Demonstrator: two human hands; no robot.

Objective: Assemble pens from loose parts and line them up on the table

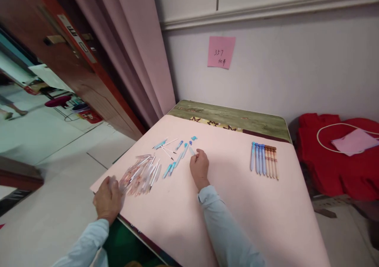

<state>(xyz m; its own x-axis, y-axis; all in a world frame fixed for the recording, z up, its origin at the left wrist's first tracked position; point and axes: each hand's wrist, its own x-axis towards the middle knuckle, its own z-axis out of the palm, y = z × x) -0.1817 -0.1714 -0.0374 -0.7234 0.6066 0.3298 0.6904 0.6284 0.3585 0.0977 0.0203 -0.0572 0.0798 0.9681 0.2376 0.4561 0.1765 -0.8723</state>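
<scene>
My right hand point(199, 168) pinches a pale pen barrel point(192, 151) above the pink-covered table. Just left of it lie light-blue pen barrels point(179, 159), short blue tube pieces point(179, 144) and small blue caps point(194, 138). At the table's left edge, my left hand point(107, 199) is curled beside a heap of clear and pinkish pen parts mixed with white refills point(142, 175). Something pale and see-through shows at its fingers, too blurred to name. A few refills point(168, 152) lie apart behind the heap.
On the right side of the table point(237, 219), several blue pens point(259, 158) and brown-topped pens point(271, 162) lie in a row. A red cloth-covered stool point(331, 172) stands beyond the right edge. A wall is behind, a curtain point(142, 42) and open door point(89, 73) at left.
</scene>
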